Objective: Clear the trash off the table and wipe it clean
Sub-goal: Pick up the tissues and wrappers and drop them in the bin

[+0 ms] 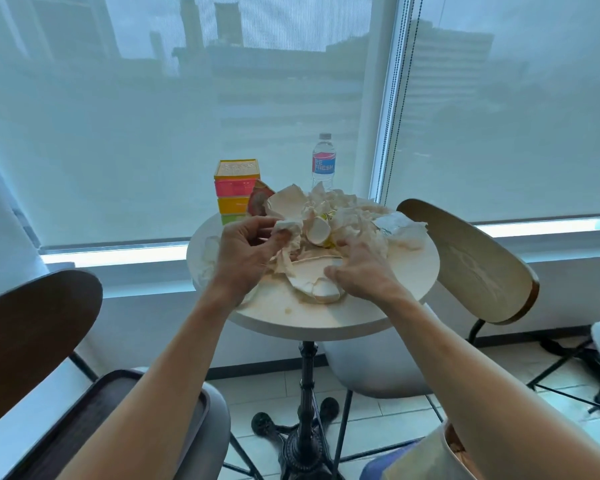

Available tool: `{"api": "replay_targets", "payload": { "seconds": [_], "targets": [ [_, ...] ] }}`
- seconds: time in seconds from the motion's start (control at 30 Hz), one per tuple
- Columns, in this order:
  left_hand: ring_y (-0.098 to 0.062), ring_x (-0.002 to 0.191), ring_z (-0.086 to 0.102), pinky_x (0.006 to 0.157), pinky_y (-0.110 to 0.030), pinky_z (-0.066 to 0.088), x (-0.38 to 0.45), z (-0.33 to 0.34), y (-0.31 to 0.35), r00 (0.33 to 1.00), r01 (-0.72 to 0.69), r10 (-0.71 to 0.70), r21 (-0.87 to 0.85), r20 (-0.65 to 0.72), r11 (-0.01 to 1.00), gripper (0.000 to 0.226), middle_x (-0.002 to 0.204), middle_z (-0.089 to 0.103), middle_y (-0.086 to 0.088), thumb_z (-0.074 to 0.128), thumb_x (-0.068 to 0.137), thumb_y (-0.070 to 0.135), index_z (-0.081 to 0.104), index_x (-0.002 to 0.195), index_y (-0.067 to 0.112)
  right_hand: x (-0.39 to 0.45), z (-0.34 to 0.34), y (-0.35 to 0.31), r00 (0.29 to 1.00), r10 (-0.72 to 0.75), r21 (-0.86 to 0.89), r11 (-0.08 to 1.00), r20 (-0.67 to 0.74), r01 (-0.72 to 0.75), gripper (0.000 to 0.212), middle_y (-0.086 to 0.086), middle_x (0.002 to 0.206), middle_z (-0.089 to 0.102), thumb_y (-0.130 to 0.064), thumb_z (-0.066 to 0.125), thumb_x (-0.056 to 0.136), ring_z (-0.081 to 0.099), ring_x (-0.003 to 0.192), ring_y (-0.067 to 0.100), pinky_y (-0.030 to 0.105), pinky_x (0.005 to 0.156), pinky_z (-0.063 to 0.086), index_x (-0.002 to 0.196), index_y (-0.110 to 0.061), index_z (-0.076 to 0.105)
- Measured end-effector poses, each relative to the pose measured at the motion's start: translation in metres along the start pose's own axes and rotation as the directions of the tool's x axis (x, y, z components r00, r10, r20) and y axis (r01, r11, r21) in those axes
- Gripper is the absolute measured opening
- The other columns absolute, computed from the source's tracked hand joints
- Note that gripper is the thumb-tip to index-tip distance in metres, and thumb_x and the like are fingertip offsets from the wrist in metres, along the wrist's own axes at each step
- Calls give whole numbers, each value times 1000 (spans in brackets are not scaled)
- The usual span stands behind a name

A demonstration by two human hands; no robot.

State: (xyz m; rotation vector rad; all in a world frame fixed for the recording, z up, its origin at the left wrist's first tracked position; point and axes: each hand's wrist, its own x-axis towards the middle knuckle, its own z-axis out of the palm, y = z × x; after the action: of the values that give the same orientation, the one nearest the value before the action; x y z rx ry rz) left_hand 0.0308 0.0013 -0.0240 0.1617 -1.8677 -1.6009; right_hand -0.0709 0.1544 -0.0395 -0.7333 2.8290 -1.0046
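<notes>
We are at the gathering step: the round tabletop (388, 306), pale, smooth and thick-edged on a black cast pedestal, carries a loose heap of trash (333, 220) across its middle and far half, and nothing has yet been wiped. To do this step well we judge it best to draw the heap inward from both sides into one bundle before lifting, since the pieces are light, separate and apt to slide off the rim. The heap is mostly crumpled tissues, soft and creased, mixed with stiff curved shards of broken paper plates (312, 275); the nearest shard lies flat on the tabletop under our right hand. Stiff pieces should go beneath as a scoop, soft ones on top. Our left hand (241, 252) is at the heap's left side, its fingers (286, 233) curled and pinching a wad of tissue. Our right hand (361, 271) rests on the plate shard and tissue with fingers bent down into them; whether it actually grips them we cannot tell. A stack of coloured boxes (235, 188), hard-cornered and glossy, and a clear plastic water bottle (324, 161) stand upright at the far rim, just behind the heap. Faint smears show on the near tabletop.
</notes>
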Motion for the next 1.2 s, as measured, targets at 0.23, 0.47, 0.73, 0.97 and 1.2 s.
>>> {"api": "replay_targets", "payload": {
  "seconds": [0.23, 0.47, 0.73, 0.97, 1.2],
  "targets": [
    [-20, 84, 69, 71, -26, 55, -7, 11, -1, 1000, 15, -15, 21, 7, 1000, 18, 92, 75, -8, 74, 72, 31, 73, 90, 28, -6, -15, 8, 999, 2, 322, 946, -53, 15, 58, 7, 130, 56, -17, 73, 84, 56, 115, 23, 36, 101, 45, 136, -18, 48],
    [1, 63, 59, 57, -13, 44, -20, 49, 3, 997, 80, -80, -7, 18, 997, 11, 85, 72, -2, 74, 83, 20, 73, 93, 22, -13, -54, 50, 992, 122, 600, 794, 1, -99, 33, 8, 99, 66, -17, 73, 86, 55, 70, 12, 24, 59, 41, 118, -13, 63],
    [0, 59, 53, 60, -17, 42, -46, 122, 15, 990, 111, -108, -27, 95, 993, 19, 90, 73, -9, 76, 80, 29, 75, 96, 20, -53, -102, 127, 980, 199, 693, 706, 4, -147, 5, 2, 71, 56, -10, 66, 90, 41, 50, 10, 22, 47, 35, 87, -14, 66],
    [-1, 68, 65, 62, -13, 47, -87, 189, 15, 968, 123, -118, -10, 222, 992, 17, 93, 75, -4, 71, 85, 24, 73, 100, 18, -95, -124, 228, 950, 309, 628, 730, 49, -270, 3, 3, 71, 54, -13, 65, 91, 44, 55, 11, 24, 48, 35, 89, -13, 63],
    [1, 66, 61, 60, -11, 44, -134, 251, -25, 923, 204, -229, 110, 310, 973, 25, 91, 75, -7, 74, 83, 25, 73, 104, 12, -139, -100, 326, 884, 452, 442, 773, 120, -456, 7, 7, 85, 60, -11, 63, 91, 53, 66, 13, 21, 51, 38, 86, -14, 61]
  ]
}}
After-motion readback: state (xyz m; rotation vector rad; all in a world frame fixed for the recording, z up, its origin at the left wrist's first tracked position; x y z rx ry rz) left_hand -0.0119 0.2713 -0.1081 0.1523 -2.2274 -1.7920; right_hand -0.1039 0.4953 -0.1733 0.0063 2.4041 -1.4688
